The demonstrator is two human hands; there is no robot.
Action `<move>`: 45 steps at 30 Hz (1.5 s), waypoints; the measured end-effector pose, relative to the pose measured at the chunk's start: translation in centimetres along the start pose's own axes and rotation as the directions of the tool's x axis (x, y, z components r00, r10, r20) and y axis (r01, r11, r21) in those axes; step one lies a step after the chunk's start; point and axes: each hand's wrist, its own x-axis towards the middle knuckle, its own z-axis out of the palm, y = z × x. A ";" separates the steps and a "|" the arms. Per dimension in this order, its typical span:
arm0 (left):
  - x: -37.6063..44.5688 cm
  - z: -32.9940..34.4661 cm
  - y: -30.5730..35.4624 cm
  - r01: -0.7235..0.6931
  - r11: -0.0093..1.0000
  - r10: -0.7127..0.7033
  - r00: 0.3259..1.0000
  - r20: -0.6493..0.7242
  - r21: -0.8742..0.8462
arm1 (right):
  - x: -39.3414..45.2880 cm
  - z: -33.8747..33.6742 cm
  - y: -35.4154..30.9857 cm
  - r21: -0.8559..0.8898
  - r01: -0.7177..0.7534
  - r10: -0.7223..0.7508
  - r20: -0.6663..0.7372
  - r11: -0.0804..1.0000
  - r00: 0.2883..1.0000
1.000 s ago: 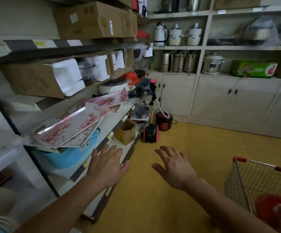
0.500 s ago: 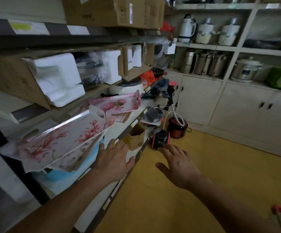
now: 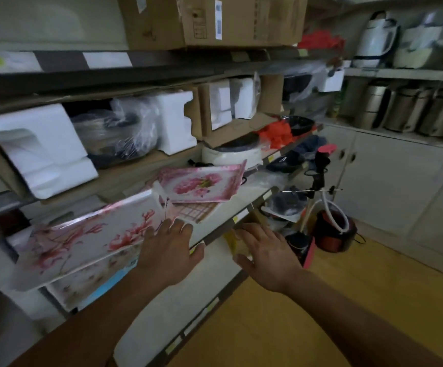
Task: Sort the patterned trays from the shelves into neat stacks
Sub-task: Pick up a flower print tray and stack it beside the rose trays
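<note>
I'm looking into a housewares shop or its stockroom: price-tagged metal shelving (image 3: 241,215) on the left holds cardboard boxes (image 3: 215,19) and foam-packed cookers (image 3: 114,133), and far right white cabinets (image 3: 390,181) display steel pots (image 3: 411,112) and kettles (image 3: 376,41).

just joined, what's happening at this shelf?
A person is reaching with both hands toward patterned trays on a shelf. The left hand, fingers spread, is at the near edge of the big floral tray; contact is unclear. The right hand hovers open below the shelf edge, holding nothing. A pink tray lies askew over a checked tray behind. Nothing is stacked neatly yet.
</note>
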 end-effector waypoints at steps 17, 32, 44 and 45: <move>10.3 1.8 -0.6 0.320 0.947 -0.319 0.943 0.099 0.000 | 16.6 0.4 6.1 0.055 0.393 -0.388 -0.085 0.918 0.918; 15.2 2.5 -2.8 0.680 0.730 -0.659 0.726 0.196 -0.062 | 33.7 2.8 3.3 0.020 0.712 -0.712 0.013 0.702 0.702; 20.7 6.3 -0.4 0.914 0.394 -0.894 0.356 0.272 0.099 | 43.4 9.6 1.1 0.135 0.893 -0.902 0.106 0.429 0.418; 21.2 6.9 -0.3 0.924 0.366 -0.907 0.328 0.265 0.108 | 44.2 10.4 1.0 0.142 0.896 -0.905 0.129 0.420 0.404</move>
